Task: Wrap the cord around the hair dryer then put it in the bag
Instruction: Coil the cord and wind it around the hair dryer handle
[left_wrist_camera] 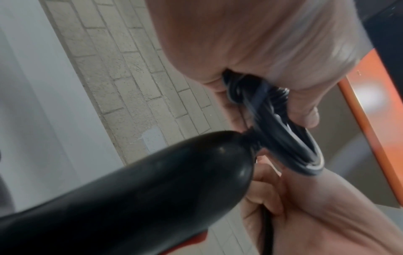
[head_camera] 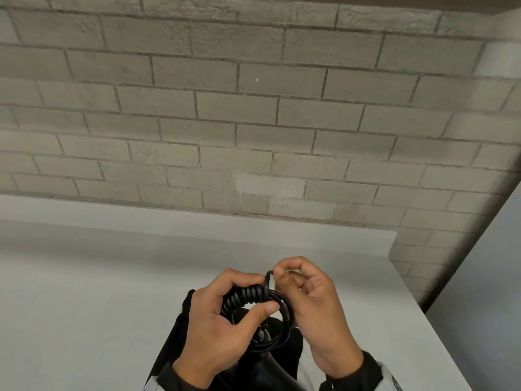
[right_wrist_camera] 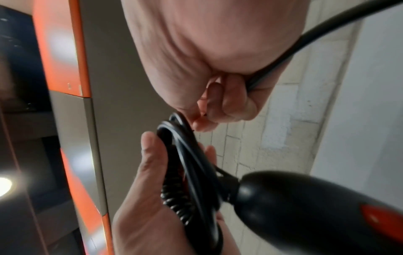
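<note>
I see my left hand (head_camera: 222, 320) gripping the black cord (head_camera: 248, 299), bunched into tight coils with looser loops. My right hand (head_camera: 307, 300) pinches a strand at one o'clock. The glossy black hair dryer (right_wrist_camera: 305, 207) hangs below, at six.

Soft, even, dim indoor light; wide-angle bending at edges; wrist views blurred close up, with orange glare.

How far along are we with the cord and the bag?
Done: most of the cord is looped into a coil held by the left hand. In hand: the right hand pinches the cord's remaining length. Left: the hair dryer still has to go into the bag.
</note>
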A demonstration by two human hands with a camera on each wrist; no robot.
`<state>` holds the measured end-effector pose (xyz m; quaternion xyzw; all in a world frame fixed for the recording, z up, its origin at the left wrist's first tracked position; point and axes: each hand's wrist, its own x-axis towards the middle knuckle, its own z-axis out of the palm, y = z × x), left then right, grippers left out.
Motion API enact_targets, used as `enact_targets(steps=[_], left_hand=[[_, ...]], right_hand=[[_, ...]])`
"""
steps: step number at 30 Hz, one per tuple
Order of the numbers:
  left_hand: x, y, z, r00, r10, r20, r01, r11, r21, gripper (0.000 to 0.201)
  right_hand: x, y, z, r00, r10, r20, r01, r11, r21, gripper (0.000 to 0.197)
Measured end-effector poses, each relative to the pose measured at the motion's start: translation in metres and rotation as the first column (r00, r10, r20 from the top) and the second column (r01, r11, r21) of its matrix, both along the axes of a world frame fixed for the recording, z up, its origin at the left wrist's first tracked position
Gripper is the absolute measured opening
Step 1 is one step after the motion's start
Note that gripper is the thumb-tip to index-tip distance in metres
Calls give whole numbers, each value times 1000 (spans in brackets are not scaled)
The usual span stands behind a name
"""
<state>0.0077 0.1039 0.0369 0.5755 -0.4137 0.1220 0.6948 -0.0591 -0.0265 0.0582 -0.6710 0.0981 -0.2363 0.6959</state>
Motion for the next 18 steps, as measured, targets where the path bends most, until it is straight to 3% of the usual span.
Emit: enact_targets(steps=[4,6,11,18], left_hand=[[0,-1,-4,999,50,-21,-50,999,-2,26],[1,0,-5,996,85,-17,-85,996,18,25],[4,0,-8,990,138,-10,-137,988,65,23],[3,3,-4,993,75,-87,-63,990,130,21]], right_hand=[[-8,8,-10,998,33,-47,-31,998,60,19],[-14,7,-17,998,53,-17,-51,995,83,28],[-24,3,-26,958,268,99,-279,953,121,45],[-25,1,-32,973,230,18,-230,972,43,22]])
